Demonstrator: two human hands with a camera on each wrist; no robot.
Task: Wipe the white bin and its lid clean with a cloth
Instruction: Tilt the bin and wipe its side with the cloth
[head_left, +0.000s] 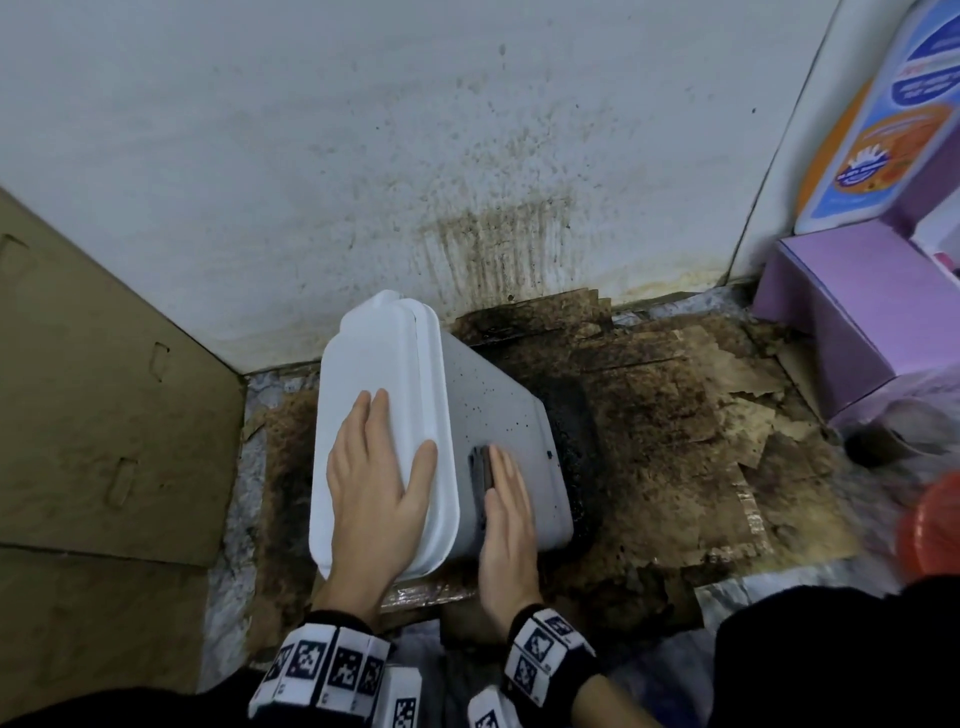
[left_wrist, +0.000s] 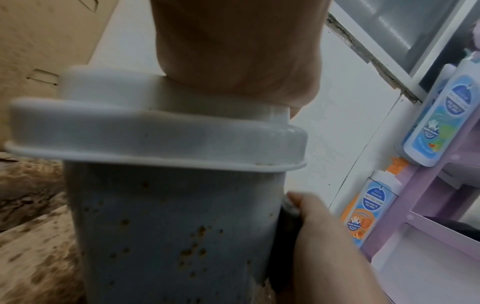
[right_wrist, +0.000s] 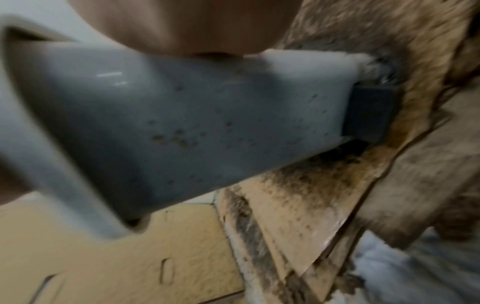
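The white bin (head_left: 498, 415) lies tilted on its side over the dirty floor, its wall dotted with brown specks (left_wrist: 168, 226). Its white lid (head_left: 363, 353) is on and faces left. My left hand (head_left: 384, 441) rests flat on the lid, fingers straight. My right hand (head_left: 506, 483) lies flat on the bin's upper side and presses a dark, pad-like thing (head_left: 480, 467) against it; I cannot tell whether it is a cloth. In the left wrist view the dark thing (left_wrist: 288, 226) sits between bin and right hand (left_wrist: 319, 236). A dark block (right_wrist: 369, 115) shows at the bin's base.
Stained, torn cardboard (head_left: 675, 415) covers the floor beneath the bin. The wall (head_left: 467, 156) behind is spattered brown. A flat cardboard sheet (head_left: 104, 389) leans at the left. At the right are a purple box (head_left: 857, 312), soap bottles (head_left: 872, 130) and an orange-red thing (head_left: 930, 525).
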